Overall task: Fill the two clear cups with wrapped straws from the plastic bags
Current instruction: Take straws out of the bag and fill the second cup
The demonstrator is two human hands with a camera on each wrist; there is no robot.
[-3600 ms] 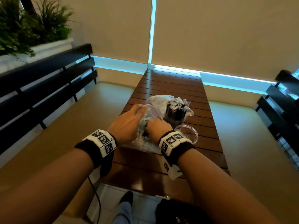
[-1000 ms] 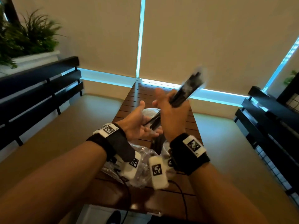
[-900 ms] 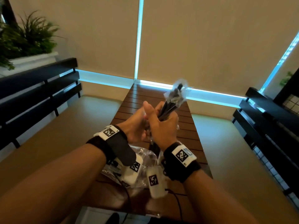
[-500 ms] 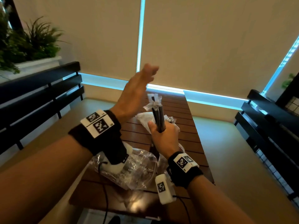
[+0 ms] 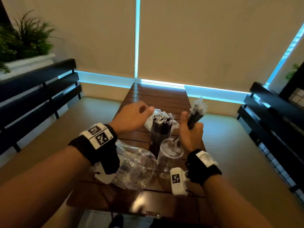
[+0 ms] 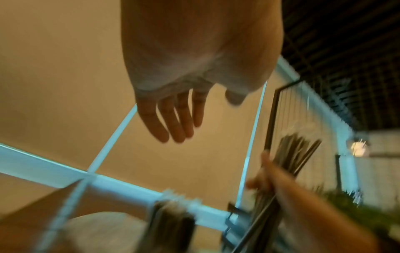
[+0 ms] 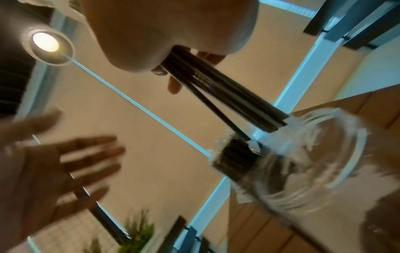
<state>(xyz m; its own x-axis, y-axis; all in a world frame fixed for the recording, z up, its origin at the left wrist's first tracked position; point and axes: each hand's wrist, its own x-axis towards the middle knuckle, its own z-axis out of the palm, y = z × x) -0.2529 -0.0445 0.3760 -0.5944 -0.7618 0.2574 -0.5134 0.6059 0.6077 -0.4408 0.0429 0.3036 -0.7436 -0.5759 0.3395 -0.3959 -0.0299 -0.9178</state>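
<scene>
My right hand (image 5: 190,129) grips a bundle of black wrapped straws (image 5: 196,112), tilted to the right. Their lower ends (image 7: 268,123) sit at the mouth of the near clear cup (image 5: 171,150). Just behind it stands the far clear cup (image 5: 160,129), packed with upright wrapped straws. My left hand (image 5: 141,111) hovers left of that cup, holding nothing, its fingers (image 6: 173,123) straight. A crumpled clear plastic bag (image 5: 133,165) lies on the table under my left wrist. A second bag (image 5: 150,120) lies behind the far cup.
The narrow slatted wooden table (image 5: 156,94) runs away from me to the blinds. Black slatted benches stand on the left (image 5: 37,89) and on the right (image 5: 271,112). A planter (image 5: 24,38) sits behind the left bench.
My left hand has dropped from its raised position to beside the full cup. My right hand has lowered the straw bundle and tipped it towards the near cup.
</scene>
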